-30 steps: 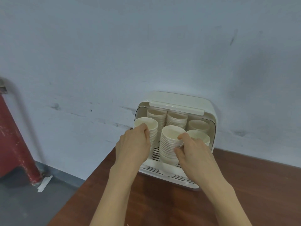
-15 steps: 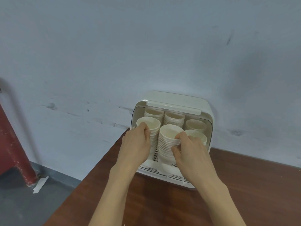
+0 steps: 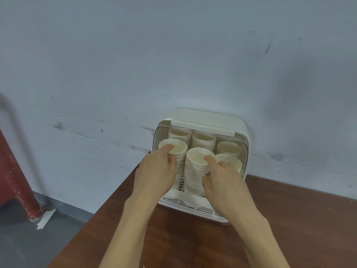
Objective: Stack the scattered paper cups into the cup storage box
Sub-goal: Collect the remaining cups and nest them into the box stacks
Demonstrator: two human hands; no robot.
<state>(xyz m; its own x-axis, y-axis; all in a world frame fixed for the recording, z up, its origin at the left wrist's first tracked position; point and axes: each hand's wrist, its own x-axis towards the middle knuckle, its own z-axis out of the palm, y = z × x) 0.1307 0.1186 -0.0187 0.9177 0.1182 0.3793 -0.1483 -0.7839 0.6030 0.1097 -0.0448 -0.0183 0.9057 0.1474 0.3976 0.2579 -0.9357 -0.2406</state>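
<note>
A cream plastic cup storage box (image 3: 239, 124) with rounded corners and its lid raised at the top stands on a dark reddish-brown wooden surface (image 3: 289, 219), backed against a pale blue-grey wall (image 3: 173, 55). Its open front faces the camera, and a slotted white tray floor (image 3: 185, 203) shows at its base.

Inside the box stand six stacks of cream paper cups, mouths upward. In the front row, the left front stack (image 3: 179, 149) and the middle front stack (image 3: 195, 167) are the tallest in view; a shorter right front stack (image 3: 231, 161) stands just beside the middle one. Behind them are the back left stack (image 3: 180, 134), the back middle stack (image 3: 204, 140) and the lower back right stack (image 3: 229, 148).

The left hand (image 3: 154, 175) grips the left front stack, its forefinger hooked over the rim of the top cup and the remaining fingers curled against the stack's side. The right hand (image 3: 222, 180) grips the middle front stack, forefinger laid over the top cup's rim and thumb pressed against the lower side of the stack. The two hands are apart, each on its own stack.

To the left, beyond the surface's edge, lies a grey floor (image 3: 29, 248) with a red painted post (image 3: 15, 180) and a scrap of white tape (image 3: 46, 219) at its foot.
</note>
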